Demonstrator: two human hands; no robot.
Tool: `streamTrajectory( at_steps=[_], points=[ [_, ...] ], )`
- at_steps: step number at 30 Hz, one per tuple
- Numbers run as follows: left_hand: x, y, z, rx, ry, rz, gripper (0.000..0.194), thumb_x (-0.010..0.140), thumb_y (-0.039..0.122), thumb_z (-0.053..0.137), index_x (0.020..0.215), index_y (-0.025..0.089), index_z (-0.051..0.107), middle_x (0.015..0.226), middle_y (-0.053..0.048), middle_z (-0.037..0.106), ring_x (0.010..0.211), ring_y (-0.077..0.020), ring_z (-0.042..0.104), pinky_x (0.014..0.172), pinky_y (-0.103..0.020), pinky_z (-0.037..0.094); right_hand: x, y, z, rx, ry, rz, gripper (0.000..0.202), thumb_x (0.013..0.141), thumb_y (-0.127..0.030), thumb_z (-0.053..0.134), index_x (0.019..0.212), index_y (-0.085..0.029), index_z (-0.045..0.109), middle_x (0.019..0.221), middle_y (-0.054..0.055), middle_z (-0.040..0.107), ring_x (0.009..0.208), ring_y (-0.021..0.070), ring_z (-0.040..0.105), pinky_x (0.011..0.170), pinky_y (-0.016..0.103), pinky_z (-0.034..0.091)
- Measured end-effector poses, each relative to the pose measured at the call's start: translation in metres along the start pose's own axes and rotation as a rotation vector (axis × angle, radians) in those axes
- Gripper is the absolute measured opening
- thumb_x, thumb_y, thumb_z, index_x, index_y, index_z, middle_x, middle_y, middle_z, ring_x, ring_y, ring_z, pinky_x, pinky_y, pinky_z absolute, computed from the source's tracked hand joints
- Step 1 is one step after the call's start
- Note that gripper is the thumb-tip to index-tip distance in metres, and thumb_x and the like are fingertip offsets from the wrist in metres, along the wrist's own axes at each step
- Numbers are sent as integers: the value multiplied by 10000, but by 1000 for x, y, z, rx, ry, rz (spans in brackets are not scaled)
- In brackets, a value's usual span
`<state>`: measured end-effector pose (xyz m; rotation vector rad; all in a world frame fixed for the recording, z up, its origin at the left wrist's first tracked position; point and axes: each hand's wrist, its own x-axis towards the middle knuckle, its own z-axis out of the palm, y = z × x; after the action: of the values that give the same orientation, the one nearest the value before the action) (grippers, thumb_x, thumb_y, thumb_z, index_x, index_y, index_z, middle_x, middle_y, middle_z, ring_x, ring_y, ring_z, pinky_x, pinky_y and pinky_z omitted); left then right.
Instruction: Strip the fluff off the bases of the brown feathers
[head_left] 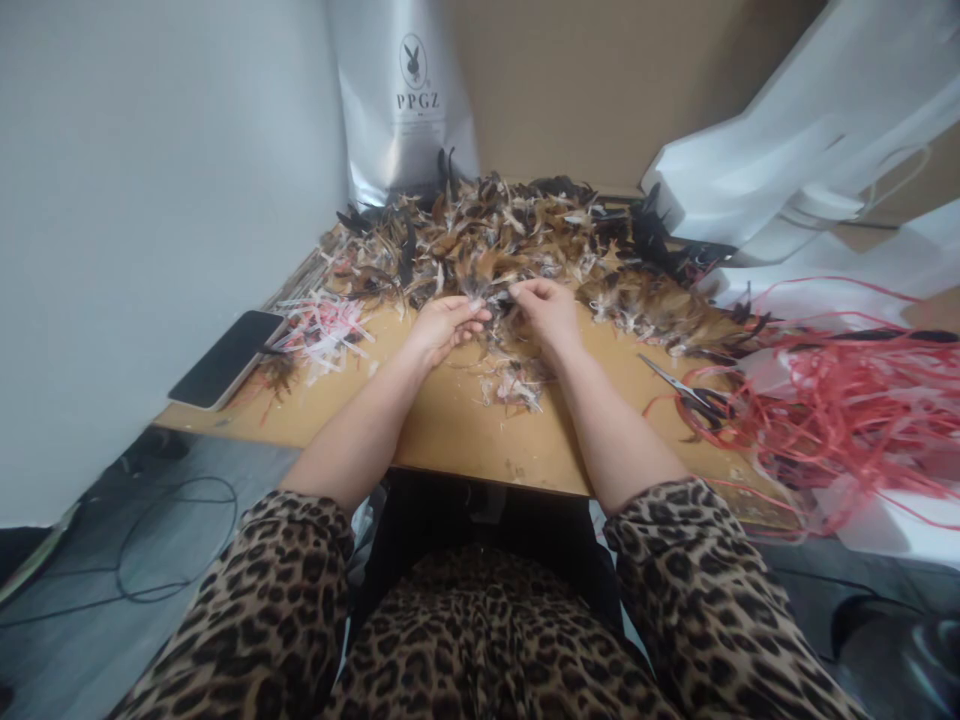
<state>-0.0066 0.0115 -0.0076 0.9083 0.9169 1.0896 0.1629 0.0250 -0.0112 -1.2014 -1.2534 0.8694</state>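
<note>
Across the tan tabletop (457,430), loose brown feathers (555,225) heap up before a silvery bag (409,150). Our left hand (448,330) pinches a small feather tuft (477,272) at its pale quill ends, with the plumes fanning away beyond the fingertips. Our right hand (547,308) holds thumb and finger together just beside it, though we cannot tell whether they grasp anything
</note>
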Motion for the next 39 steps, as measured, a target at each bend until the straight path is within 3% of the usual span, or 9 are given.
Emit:
streamTrajectory(
  at_steps=[4,7,14,20,25,29,32,35,39],
  points=[
    [2,1,-3,-35,64,20,113,763,197,703,776,102,645,711,-32,698,472,-30,576,406,-113,385,9,7,-26,-261,-72,2,187,665,-328,624,690,-145,654,667,28,655,639,145,574,645,273,459],
    [3,2,-3,-48,78,29,106,762,188,702,776,97,649,699,-28,691,474,-19,562,416,-105,386,8,9,-31,-488,-143,-20,163,683,-287,604,715,-150,687,679,27,671,641,141,577,667,264,447],
    [3,0,-1,-57,75,39,69,768,140,685,744,84,653,666,-34,676,482,-11,543,440,-96,396,4,10,-19,-825,-197,27,247,754,-323,551,726,-139,714,660,59,671,634,154,571,643,258,421],
    [4,-1,-1,-42,69,31,72,775,146,679,749,85,652,664,-29,674,482,-11,545,441,-96,401,-1,6,1,-950,-172,38,255,745,-359,572,824,-175,729,843,83,714,778,187,615,725,270,440],
    [5,-1,-3,-55,63,34,80,761,151,693,759,81,654,658,-28,672,476,-13,548,434,-97,399,0,8,5,-728,-207,-49,184,729,-250,545,722,-146,697,700,53,667,667,158,574,678,270,427],
    [5,0,-2,-58,84,27,100,737,155,718,753,85,648,663,-31,675,471,-14,547,433,-101,396,4,4,-10,-337,-225,-18,185,696,-314,594,674,-139,651,545,-13,567,519,102,467,560,237,386],
    [4,0,-2,-64,89,32,93,744,152,710,762,85,648,662,-30,676,475,-15,552,433,-101,397,3,-5,-20,-154,-253,22,235,657,-368,650,712,-140,648,561,-22,578,513,88,460,542,226,380],
    [4,1,-3,-72,96,33,81,755,147,697,775,89,645,659,-23,675,480,-17,556,435,-102,400,-1,-9,-23,-117,-321,32,237,638,-362,670,732,-145,647,598,-14,604,533,90,482,541,223,387],
    [4,2,-4,-83,109,25,60,767,133,680,771,93,635,654,-20,674,475,-23,561,432,-108,402,-4,0,-20,-248,-395,16,215,623,-279,655,787,-142,678,586,-18,594,546,99,492,546,226,393]
  ],
)
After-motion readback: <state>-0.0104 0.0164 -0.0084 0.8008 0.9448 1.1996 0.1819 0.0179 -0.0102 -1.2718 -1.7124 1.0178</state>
